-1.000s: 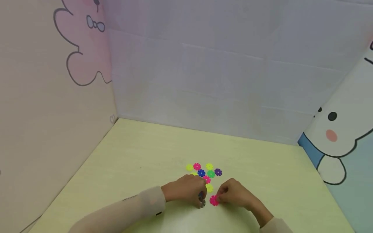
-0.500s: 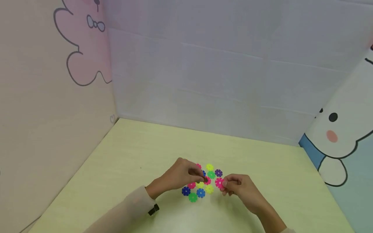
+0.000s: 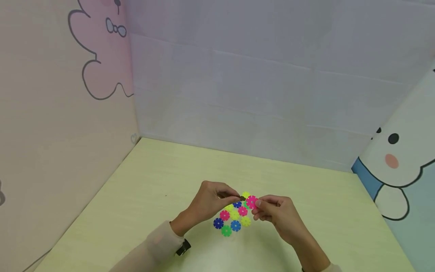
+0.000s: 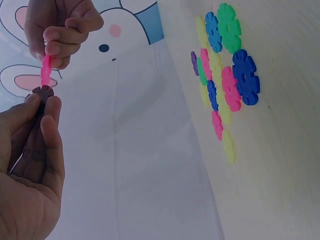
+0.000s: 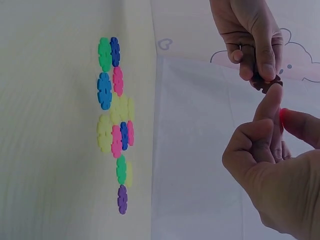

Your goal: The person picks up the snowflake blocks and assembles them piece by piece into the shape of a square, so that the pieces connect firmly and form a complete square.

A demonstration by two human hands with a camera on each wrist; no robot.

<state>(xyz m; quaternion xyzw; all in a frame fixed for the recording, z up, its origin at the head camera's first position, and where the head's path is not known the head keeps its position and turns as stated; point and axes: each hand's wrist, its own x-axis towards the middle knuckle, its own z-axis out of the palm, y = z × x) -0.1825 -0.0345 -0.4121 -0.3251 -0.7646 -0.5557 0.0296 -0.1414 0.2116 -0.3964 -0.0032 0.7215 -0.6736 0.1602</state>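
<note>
My left hand [image 3: 212,202] pinches a dark brown snowflake disc [image 4: 44,93] between thumb and fingers, above the table. My right hand [image 3: 280,215] pinches a pink snowflake disc [image 3: 252,202] by its right side. The two notched discs meet edge to edge in the left wrist view, the brown one turned across the pink one. In the right wrist view the right fingers cover most of the pink disc. Beneath the hands lie several flat discs, among them a green disc [image 3: 226,231], a light blue disc [image 3: 235,226] and a dark blue disc [image 3: 218,223].
The discs lie on a pale yellow table [image 3: 142,211]. A purple disc [image 5: 122,199] lies at one end of the group. White and printed cloth walls [image 3: 221,94] rise behind the table and on both sides. A black strap [image 3: 183,247] hangs at the left cuff.
Both hands have risen from the table. The right hand has lifted the pink disc, and the left hand has carried the brown disc up and right until the two discs meet.
</note>
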